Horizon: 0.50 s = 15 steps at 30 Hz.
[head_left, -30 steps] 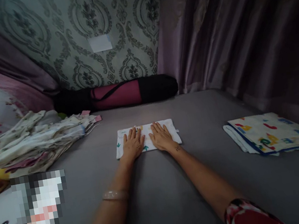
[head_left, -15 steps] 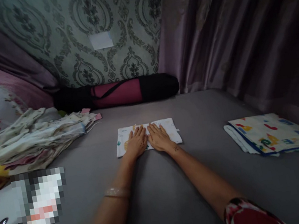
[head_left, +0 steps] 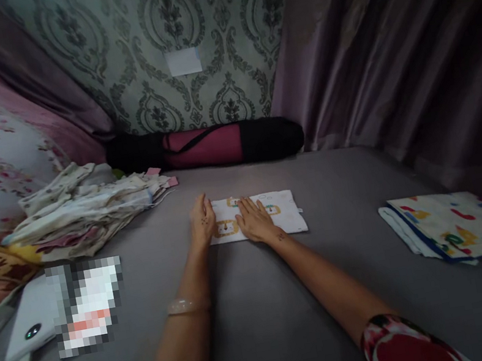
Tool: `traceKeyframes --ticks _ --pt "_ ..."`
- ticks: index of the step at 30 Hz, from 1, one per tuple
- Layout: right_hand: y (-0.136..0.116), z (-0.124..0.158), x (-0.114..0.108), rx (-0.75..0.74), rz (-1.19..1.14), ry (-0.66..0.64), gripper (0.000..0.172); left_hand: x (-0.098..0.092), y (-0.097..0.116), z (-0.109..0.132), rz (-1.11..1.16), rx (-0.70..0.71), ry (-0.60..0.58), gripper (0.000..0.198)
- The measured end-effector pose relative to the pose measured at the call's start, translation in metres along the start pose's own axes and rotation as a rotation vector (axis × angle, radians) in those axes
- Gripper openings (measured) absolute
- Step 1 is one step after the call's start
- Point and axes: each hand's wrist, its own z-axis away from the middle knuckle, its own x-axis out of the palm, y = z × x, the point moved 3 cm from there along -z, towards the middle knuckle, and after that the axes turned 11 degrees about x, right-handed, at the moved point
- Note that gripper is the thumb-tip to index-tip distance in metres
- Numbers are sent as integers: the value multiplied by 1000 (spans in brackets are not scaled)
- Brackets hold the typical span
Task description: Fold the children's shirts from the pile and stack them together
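A folded white cloth (head_left: 287, 209) printed with yellow animal figures lies flat on the grey sheet in front of me. My right hand (head_left: 254, 218) rests palm down on its middle, with the fingers stretched out. At the cloth's left edge my left hand (head_left: 203, 221) stands turned on its side, its fingers extended and pointing away from me. The left palm faces the cloth and is hidden from view. A small tag sticks out at the cloth's right edge.
A heap of loose cloths (head_left: 87, 207) lies at the left. Nearer are a white phone-like device (head_left: 36, 316) with cables and a blurred-out item (head_left: 90, 306). Folded printed cloths (head_left: 467, 221) lie at the right. A long black and maroon bag (head_left: 207, 147) lines the wall.
My left hand has slid from the cloth's middle to its left edge and turned onto its side. My right hand stays flat on the cloth. The view has turned slightly left.
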Motion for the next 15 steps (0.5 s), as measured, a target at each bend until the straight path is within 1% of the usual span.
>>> traceKeyframes --ticks 4,8,11,15 --pt "-2 -4 -2 15 13 -38 60 -7 -8 -1 84 -74 24 47" --pt "-15 -10 -4 -3 0 -5 59 -13 -17 -2 140 -155 68 44" --pt "-25 -11 2 -25 -7 2 59 -15 -23 -2 157 -201 123 43" --pt "-27 -10 8 -20 -8 27 57 -15 -31 -3 183 -241 162 42"
